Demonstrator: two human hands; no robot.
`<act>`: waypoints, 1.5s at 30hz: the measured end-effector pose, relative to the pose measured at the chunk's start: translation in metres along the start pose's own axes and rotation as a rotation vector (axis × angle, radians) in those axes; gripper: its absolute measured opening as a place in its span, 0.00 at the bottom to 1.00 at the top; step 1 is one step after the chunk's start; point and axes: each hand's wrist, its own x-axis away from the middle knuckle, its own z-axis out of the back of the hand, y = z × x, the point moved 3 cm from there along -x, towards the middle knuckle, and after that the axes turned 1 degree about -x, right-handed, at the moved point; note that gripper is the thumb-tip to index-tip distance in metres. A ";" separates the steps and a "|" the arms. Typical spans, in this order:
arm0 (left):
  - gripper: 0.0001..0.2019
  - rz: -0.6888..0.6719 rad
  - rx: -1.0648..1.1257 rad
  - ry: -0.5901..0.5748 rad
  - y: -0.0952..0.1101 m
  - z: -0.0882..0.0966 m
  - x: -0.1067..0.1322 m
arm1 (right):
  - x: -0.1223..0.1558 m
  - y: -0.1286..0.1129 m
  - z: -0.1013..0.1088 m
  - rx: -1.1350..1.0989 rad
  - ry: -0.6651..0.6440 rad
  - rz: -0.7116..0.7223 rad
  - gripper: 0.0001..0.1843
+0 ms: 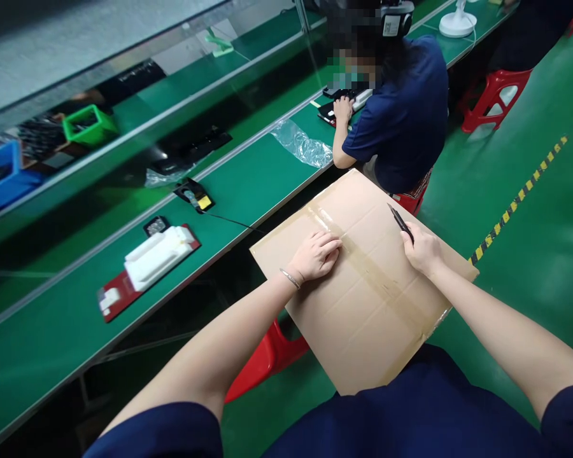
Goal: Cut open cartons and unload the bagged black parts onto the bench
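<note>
A closed cardboard box [358,280] lies in front of me, a strip of brown tape [377,280] running along the seam of its top. My left hand [316,256] rests on the box beside the tape, its fingers curled in; what may be under the fingertips is hidden. In my right hand [423,249] is a black utility knife [401,224], its blade pointing up and away over the box's far right part. The blade is apart from the tape.
A green workbench [248,184] runs along the left, bearing a white device [160,257] on a red board and a plastic bag [303,145]. A co-worker [401,121] sits just beyond the box. A red stool [267,359] stands under the box's left side.
</note>
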 end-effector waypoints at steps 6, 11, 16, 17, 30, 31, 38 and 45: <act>0.10 0.148 0.040 -0.027 -0.002 -0.007 -0.007 | 0.000 -0.001 -0.005 0.039 0.001 -0.004 0.20; 0.15 0.721 -0.043 0.215 -0.055 0.002 0.004 | 0.001 -0.002 -0.007 0.058 0.015 -0.014 0.20; 0.14 1.009 -0.038 0.253 -0.093 0.009 0.021 | 0.002 -0.001 -0.009 0.063 0.046 -0.008 0.22; 0.13 1.022 -0.039 0.259 -0.093 0.009 0.022 | 0.002 0.000 -0.010 0.064 0.056 -0.004 0.22; 0.07 1.294 0.033 0.428 -0.078 0.017 0.002 | 0.010 0.006 -0.001 0.082 0.347 0.277 0.27; 0.07 1.305 0.043 0.442 -0.079 0.017 0.001 | 0.007 0.002 0.001 0.078 0.355 0.324 0.27; 0.11 1.244 0.090 0.459 -0.094 0.020 0.010 | -0.049 -0.106 -0.040 -0.028 0.238 0.561 0.25; 0.17 1.246 0.089 0.444 -0.096 0.020 0.019 | -0.069 -0.200 -0.057 0.122 -0.129 0.350 0.22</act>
